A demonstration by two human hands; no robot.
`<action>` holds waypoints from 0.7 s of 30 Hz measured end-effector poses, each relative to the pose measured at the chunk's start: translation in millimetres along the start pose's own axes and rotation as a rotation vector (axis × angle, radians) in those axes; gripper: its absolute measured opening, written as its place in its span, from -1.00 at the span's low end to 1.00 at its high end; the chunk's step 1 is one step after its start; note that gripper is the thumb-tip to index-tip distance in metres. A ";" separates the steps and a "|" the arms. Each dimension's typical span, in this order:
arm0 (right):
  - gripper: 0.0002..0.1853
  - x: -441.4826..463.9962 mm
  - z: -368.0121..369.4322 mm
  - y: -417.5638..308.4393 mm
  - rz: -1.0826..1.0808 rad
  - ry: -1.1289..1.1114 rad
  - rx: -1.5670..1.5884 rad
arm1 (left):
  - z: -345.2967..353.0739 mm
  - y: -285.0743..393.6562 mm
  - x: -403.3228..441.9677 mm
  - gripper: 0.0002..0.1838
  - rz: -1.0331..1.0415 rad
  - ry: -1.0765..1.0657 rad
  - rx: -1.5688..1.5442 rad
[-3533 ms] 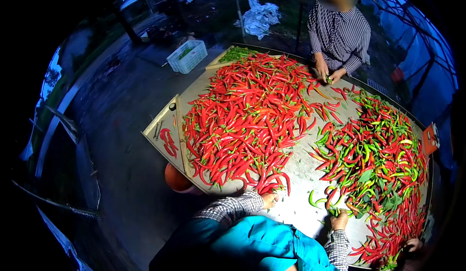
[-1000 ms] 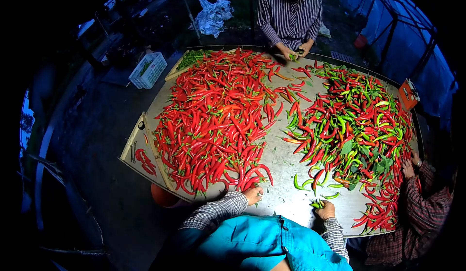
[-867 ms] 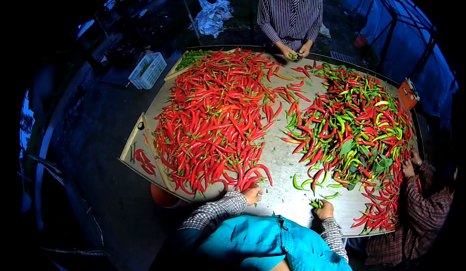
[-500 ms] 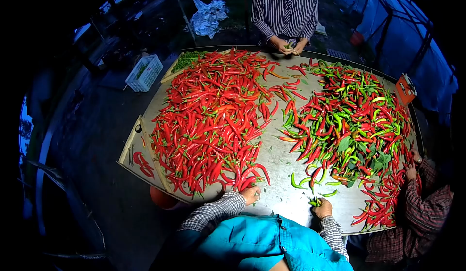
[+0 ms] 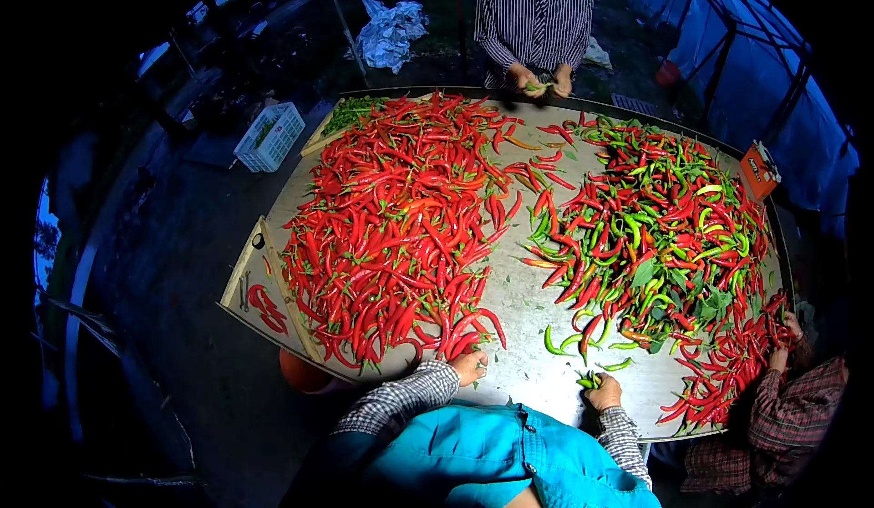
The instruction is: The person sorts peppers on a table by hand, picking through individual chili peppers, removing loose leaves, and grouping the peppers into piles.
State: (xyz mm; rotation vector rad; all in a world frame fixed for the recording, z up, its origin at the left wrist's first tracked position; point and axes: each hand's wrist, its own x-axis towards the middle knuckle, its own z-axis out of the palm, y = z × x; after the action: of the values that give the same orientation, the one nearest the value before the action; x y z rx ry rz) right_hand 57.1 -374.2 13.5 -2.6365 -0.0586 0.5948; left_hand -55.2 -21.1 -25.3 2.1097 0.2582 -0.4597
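Note:
My left hand rests at the near edge of the big heap of red peppers, its fingers curled; what it holds, if anything, is too small to name. To the right, my right hand is closed round several green peppers just above the table. Several loose green peppers lie a little beyond it. A mixed heap of red and green peppers with leaves covers the right side of the table.
Across the table a person in a striped shirt holds green peppers. Another person's plaid sleeve is at the right edge. An orange box stands at the far right corner, a white crate on the ground at left. Wooden strips fence off the left corner.
The view has swung right since the earliest frame. My hands have barely moved over the last second. The striped-shirt person's hands have moved apart, and the plaid-sleeved person's hands have shifted among the peppers.

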 end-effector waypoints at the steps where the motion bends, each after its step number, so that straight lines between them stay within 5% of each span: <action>1: -0.56 0.1 0.4 0.5 0.000 0.001 0.007 | 0.7 -0.7 0.5 -0.76 0.005 -0.003 -0.008; 21: -0.58 2.9 -0.5 0.1 -0.017 0.002 -0.023 | 12.0 -19.9 9.4 -0.75 0.020 0.020 -0.003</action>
State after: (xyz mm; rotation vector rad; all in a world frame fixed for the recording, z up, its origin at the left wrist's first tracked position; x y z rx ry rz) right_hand 59.9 -374.1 12.8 -2.6559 -0.0872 0.5898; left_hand -56.3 -20.2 -50.4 2.1127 0.2492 -0.4263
